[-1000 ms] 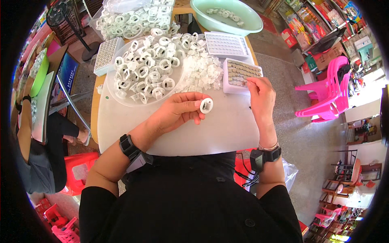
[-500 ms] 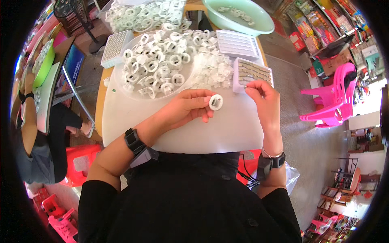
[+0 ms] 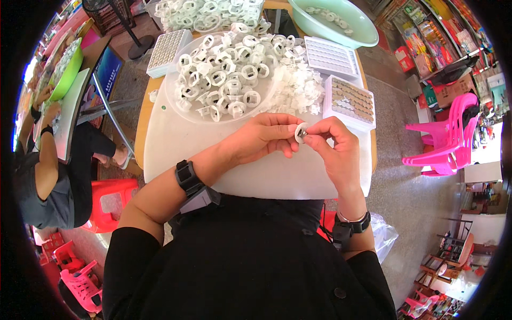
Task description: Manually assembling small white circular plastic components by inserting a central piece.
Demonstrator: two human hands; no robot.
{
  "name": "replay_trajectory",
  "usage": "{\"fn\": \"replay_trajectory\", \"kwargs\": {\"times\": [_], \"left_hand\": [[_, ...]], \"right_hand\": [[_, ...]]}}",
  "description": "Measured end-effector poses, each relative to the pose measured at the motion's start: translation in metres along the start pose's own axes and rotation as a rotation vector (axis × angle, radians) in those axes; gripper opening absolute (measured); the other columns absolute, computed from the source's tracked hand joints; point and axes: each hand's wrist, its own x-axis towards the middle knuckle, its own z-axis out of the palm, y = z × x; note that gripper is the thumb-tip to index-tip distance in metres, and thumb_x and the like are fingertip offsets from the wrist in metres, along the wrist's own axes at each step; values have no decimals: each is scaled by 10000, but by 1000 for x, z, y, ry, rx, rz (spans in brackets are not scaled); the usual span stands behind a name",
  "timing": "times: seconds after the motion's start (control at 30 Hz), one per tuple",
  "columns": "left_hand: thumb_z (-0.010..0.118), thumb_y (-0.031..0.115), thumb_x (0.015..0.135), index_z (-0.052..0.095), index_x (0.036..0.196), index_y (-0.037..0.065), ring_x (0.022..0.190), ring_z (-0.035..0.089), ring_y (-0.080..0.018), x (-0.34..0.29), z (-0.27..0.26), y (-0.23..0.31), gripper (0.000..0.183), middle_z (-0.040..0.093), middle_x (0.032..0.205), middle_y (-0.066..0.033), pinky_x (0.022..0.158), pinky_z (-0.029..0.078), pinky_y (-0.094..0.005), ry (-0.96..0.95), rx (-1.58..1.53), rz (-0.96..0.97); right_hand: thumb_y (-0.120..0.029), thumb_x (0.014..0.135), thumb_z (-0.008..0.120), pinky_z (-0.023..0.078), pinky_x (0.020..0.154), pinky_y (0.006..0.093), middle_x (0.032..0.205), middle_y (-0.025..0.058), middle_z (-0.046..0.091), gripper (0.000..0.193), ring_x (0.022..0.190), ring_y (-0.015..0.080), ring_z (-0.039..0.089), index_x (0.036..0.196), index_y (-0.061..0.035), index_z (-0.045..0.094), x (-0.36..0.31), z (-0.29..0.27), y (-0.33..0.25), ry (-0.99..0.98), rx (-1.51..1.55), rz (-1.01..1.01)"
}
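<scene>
Hands meet at frame centre, above the bare white board [image 3: 176, 141]. My left hand [image 3: 261, 140] has fingers curled nearly closed, pinching a small white plastic ring [image 3: 300, 132] by its rim. My right hand [image 3: 333, 146] comes in from the right, thumb and forefinger closed tight on something small at the ring's face; too small to tell what it is, looks dark

To do this step well, my read: keep ring face turned toward me, grip only the rim so the centre stays free, seat the small part square, press with the thumb pad rather than the nail, keep both wrists low over the board so a dropped piece lands there

Stock, upper centre: round clear tray [image 3: 221, 80] heaped with white rings, loose pile of smaller white clips [image 3: 296, 88] to its right. Right of that, a white grid tray [image 3: 349, 101] filled with small round grey pieces, another white grid tray [image 3: 332, 56] above it, a third at upper left [image 3: 168, 50]. Pale green basin [image 3: 333, 21] at top edge, few pieces in it

Packages: red and brown cartons [image 3: 426, 74] upper right, shelf of coloured packs beyond, print unreadable. Blue sign panel [image 3: 106, 72] upper left. Pink plastic chairs [image 3: 442, 133] at right
</scene>
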Motion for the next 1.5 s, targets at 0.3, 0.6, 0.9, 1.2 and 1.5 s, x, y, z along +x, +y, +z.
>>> {"fn": "replay_trajectory", "kwargs": {"times": [0.3, 0.6, 0.9, 1.2, 1.5], "left_hand": [[546, 162, 933, 535, 1160, -21, 783, 611, -125, 1, -1, -2, 292, 615, 934, -56, 655, 511, -254, -21, 7, -11], [573, 170, 918, 569, 1110, -21, 759, 614, -127, 4, -2, -3, 271, 623, 914, -65, 637, 514, -255, -41, 121, -49], [532, 126, 936, 533, 1168, -62, 770, 616, -147, 1, -4, 1, 298, 617, 963, -94, 671, 526, -278, 25, -13, -12], [489, 104, 941, 497, 1196, -66, 746, 601, -141, 2, -2, 2, 307, 617, 985, -125, 614, 522, -246, 45, -28, -11], [493, 113, 943, 494, 1201, -64, 750, 605, -142, -1, 1, 5, 312, 615, 974, -113, 614, 528, -249, 44, -23, -21]], "right_hand": [[-9, 767, 657, 433, 713, 221, 798, 0, 605, 130, 754, 73, 542, 865, -29, 574, 10, -9, 2, -167, 348, 273], [-72, 776, 646, 387, 667, 224, 816, -15, 577, 141, 763, 77, 519, 884, -70, 556, 9, -11, 17, -240, 460, 395], [-79, 838, 618, 402, 637, 213, 809, -21, 572, 159, 727, 57, 502, 985, -36, 577, -9, -9, 17, 36, 344, 259], [-74, 850, 616, 418, 620, 215, 782, 4, 600, 105, 674, 68, 509, 912, 6, 640, 14, -53, 43, 425, -258, 31], [-81, 816, 638, 447, 618, 283, 791, 70, 609, 105, 676, 166, 561, 888, -9, 659, 7, -39, 48, 277, -490, 5]]}}
